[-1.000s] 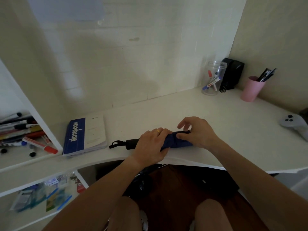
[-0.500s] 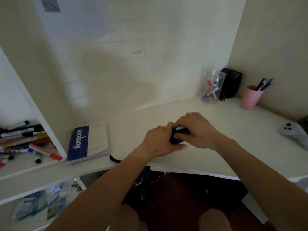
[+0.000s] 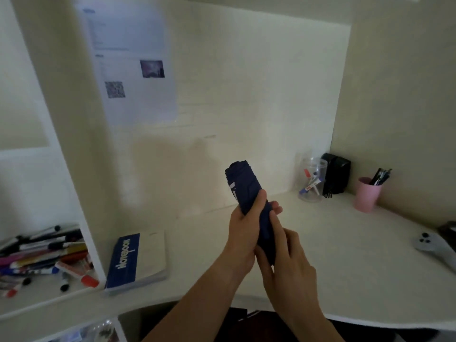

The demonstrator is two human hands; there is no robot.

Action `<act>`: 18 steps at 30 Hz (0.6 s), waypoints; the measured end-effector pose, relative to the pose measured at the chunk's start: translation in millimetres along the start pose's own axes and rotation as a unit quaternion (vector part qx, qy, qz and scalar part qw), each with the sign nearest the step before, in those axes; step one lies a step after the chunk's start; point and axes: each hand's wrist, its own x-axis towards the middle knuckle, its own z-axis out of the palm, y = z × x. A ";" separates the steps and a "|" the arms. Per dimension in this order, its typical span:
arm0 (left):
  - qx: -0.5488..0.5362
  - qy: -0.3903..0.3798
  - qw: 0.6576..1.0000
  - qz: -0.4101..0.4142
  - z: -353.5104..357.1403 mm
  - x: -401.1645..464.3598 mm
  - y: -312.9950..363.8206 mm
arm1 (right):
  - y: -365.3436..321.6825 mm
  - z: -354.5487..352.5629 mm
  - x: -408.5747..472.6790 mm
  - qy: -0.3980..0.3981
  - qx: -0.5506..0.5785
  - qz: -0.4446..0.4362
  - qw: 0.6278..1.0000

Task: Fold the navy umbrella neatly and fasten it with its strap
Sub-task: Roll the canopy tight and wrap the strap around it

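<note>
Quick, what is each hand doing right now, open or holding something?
Left hand: closed around the middle of the navy umbrella, held upright above the desk.
Right hand: gripping the umbrella's lower part.

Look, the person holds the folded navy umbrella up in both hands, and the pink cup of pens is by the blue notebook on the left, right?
Not quite. The pink cup of pens stands on the right, far from the blue notebook, as the head view shows. The left hand and right hand do hold the folded navy umbrella up.
</note>
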 end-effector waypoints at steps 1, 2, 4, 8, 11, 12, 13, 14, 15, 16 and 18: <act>-0.012 -0.009 1.000 -0.004 -0.4 -1.9 6.1 | 1.8 -2.9 0.5 -0.003 0.008 -0.008 1.000; -0.027 -0.019 0.999 -0.005 -1.4 -3.2 15.0 | 3.5 -7.9 1.2 -0.014 0.036 -0.014 0.999; -0.065 -0.038 0.997 -0.002 -5.7 -3.2 36.5 | 1.7 -28.2 3.5 -0.076 0.153 0.007 0.985; -0.152 -0.139 0.978 0.003 -10.2 -10.9 69.1 | -19.2 -69.2 7.8 -0.213 0.473 0.096 0.850; -0.159 -0.142 0.977 0.019 -4.0 -14.4 75.6 | -25.9 -81.7 14.5 -0.245 0.582 0.177 0.755; -0.144 -0.107 0.984 0.017 -0.7 -13.3 76.1 | -24.5 -82.2 15.4 -0.235 0.535 0.171 0.793; -0.133 -0.056 0.989 0.018 2.0 -11.0 75.7 | -23.7 -81.0 15.9 -0.211 0.425 0.138 0.870; -0.131 -0.002 0.991 0.023 3.6 -8.2 75.0 | -23.3 -79.0 15.0 -0.168 0.252 0.081 0.950; -0.134 0.045 0.989 0.033 4.6 -5.4 73.5 | -20.7 -72.3 10.9 -0.123 0.085 0.022 0.988; -0.138 0.075 0.987 0.043 5.8 -3.7 72.3 | -17.7 -66.0 6.5 -0.097 -0.013 0.000 0.995; -0.123 0.074 0.988 0.050 6.0 -5.6 69.0 | -15.9 -61.0 3.7 -0.086 -0.055 0.001 0.995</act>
